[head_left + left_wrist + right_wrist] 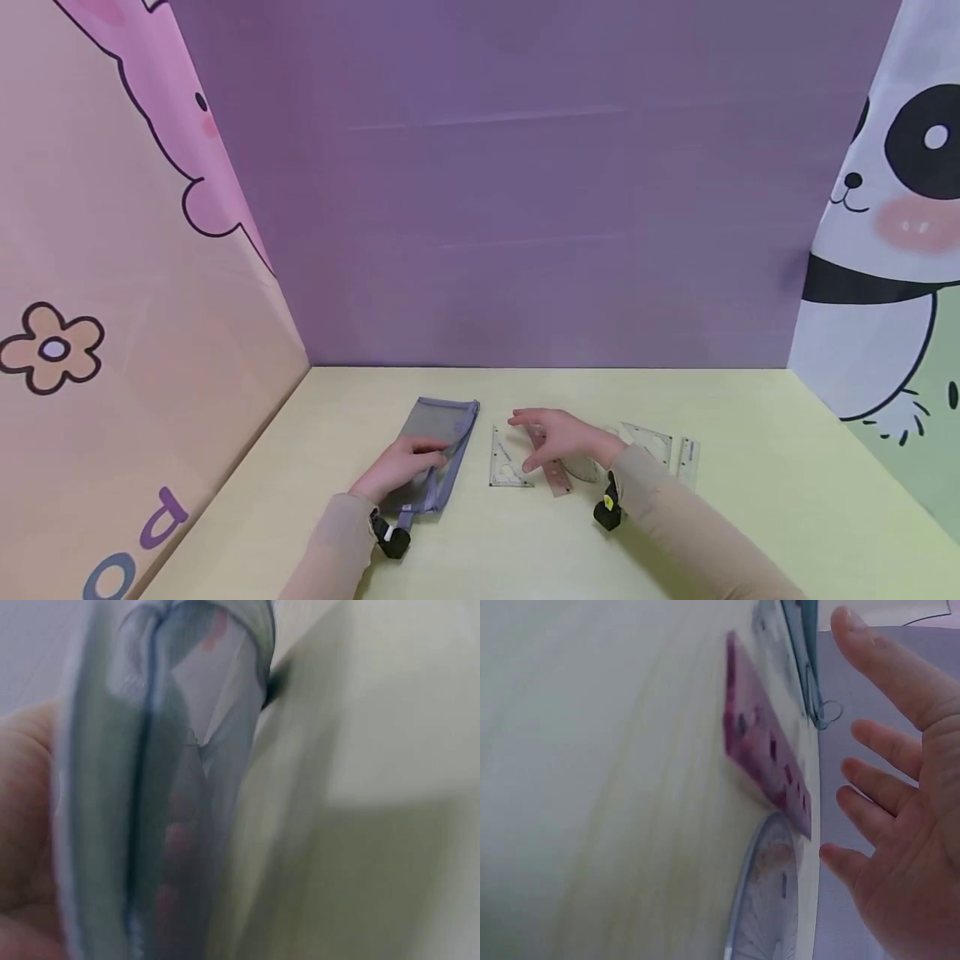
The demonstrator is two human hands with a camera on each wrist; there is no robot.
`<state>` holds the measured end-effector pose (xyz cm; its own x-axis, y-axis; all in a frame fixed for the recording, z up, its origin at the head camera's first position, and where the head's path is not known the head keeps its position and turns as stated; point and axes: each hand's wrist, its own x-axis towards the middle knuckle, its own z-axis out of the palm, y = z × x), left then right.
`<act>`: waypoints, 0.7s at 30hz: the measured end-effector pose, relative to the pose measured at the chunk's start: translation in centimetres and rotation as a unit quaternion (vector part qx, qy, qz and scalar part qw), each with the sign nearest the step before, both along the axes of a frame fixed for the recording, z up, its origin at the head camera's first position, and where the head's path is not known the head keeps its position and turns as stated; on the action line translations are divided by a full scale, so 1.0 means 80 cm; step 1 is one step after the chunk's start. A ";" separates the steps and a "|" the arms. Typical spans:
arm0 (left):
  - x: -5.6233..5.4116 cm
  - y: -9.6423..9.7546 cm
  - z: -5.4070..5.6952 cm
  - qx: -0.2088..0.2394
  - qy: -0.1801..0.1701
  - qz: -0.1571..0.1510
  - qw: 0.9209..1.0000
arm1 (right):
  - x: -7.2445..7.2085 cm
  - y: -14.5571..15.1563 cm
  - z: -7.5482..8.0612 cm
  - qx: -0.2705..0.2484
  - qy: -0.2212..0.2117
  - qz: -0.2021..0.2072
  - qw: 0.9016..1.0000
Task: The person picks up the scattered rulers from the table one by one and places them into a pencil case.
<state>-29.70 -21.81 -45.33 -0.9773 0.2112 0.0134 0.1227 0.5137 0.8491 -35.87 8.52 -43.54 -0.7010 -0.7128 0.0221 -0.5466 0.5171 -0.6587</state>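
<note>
A grey mesh pouch (442, 412) with purple-blue edging lies on the left of the table. My left hand (405, 468) grips its side; in the left wrist view, fingers show dimly through the pouch mesh (199, 772). Over a pink ruler (557, 479) hovers my right hand (564, 435), thumb and fingers spread with nothing between them. A clear set square (504, 477) lies between the pouch and that ruler. Just right of the pink ruler is a clear protractor (585, 471), partly covered by the right hand in the head view.
Beyond the right wrist lie a second set square (656, 442) and a short clear ruler (688, 457). The pale table (525, 558) ends at a purple back wall (480, 208). Printed panels stand at both sides, one with a panda (877, 333).
</note>
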 end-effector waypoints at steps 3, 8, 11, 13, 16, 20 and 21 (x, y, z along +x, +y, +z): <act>0.002 0.002 -0.002 -0.003 0.004 0.023 1.000 | -0.004 -0.005 -0.005 0.026 0.014 0.006 1.000; 0.003 0.004 -0.003 -0.017 0.014 0.038 0.999 | -0.012 -0.014 -0.009 0.091 0.070 0.028 0.993; 0.001 0.006 -0.004 -0.019 0.016 0.033 0.999 | -0.012 -0.020 -0.006 0.123 0.088 0.037 0.988; 0.001 0.006 -0.005 -0.019 0.016 0.029 0.999 | -0.011 -0.025 -0.004 0.137 0.085 0.037 0.986; 0.002 0.005 -0.006 -0.020 0.015 0.029 0.999 | -0.010 -0.032 -0.002 0.148 0.076 0.037 0.985; 0.003 0.004 -0.004 -0.022 0.008 0.034 0.999 | -0.012 -0.038 -0.002 0.159 0.075 0.036 0.984; 0.002 0.003 -0.004 -0.025 0.008 0.034 0.999 | -0.013 -0.039 -0.002 0.163 0.075 0.036 0.983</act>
